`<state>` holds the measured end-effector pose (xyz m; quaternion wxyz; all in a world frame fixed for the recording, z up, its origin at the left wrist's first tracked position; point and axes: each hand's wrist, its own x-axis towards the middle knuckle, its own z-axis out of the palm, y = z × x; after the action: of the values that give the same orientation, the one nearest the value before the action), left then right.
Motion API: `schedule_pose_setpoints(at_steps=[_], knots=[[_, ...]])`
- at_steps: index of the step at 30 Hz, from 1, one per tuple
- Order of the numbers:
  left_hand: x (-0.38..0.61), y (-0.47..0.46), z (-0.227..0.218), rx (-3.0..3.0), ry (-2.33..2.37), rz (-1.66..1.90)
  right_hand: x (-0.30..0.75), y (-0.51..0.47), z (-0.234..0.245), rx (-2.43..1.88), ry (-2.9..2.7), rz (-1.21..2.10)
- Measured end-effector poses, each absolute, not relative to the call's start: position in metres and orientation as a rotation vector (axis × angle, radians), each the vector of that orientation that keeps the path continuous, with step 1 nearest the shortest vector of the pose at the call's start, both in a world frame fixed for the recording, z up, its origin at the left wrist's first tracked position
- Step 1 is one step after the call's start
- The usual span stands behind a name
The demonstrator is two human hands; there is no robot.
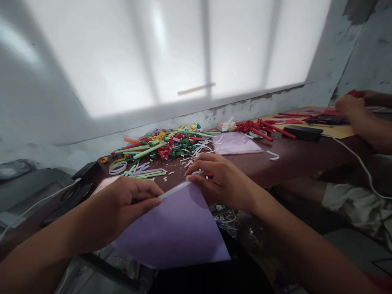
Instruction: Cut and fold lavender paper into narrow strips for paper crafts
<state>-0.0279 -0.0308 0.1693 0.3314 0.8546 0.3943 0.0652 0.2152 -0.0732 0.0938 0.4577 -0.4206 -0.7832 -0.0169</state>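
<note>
The purple paper [180, 228] is up in the air over the lap [183, 281], in front of the desk [275, 169]. The left hand [134, 194] pinches its pale top edge, and the right hand [219, 175] pinches that edge farther along. Past them on the desk are a heap of bright strips [171, 143], purple sheets [237, 143] and a black box [302, 133]. Far right, another person's hand [350, 105] holds something red.

Purple sheet [180, 228] partly behind left fingers [146, 206]; co-worker's arm [369, 126] cut off.
</note>
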Motion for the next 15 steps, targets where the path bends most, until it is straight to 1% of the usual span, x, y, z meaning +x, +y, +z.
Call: schedule_pose_setpoints(at_steps=[7, 12, 15], knots=[[-0.0260, -0.0307, 0.1690, 2.180, 1.023, 0.185, 0.2180, -0.0715, 0.0927, -0.958, -1.967, -0.060], [-0.0261, -0.0298, 0.1665, 2.143, 1.011, 0.186, 0.2177, -0.0696, 0.0892, -0.931, -1.953, -0.132], [-0.0289, -0.0269, 0.1639, 2.216, 0.945, 0.210, 0.2143, -0.0713, 0.0894, -0.935, -1.952, -0.216]])
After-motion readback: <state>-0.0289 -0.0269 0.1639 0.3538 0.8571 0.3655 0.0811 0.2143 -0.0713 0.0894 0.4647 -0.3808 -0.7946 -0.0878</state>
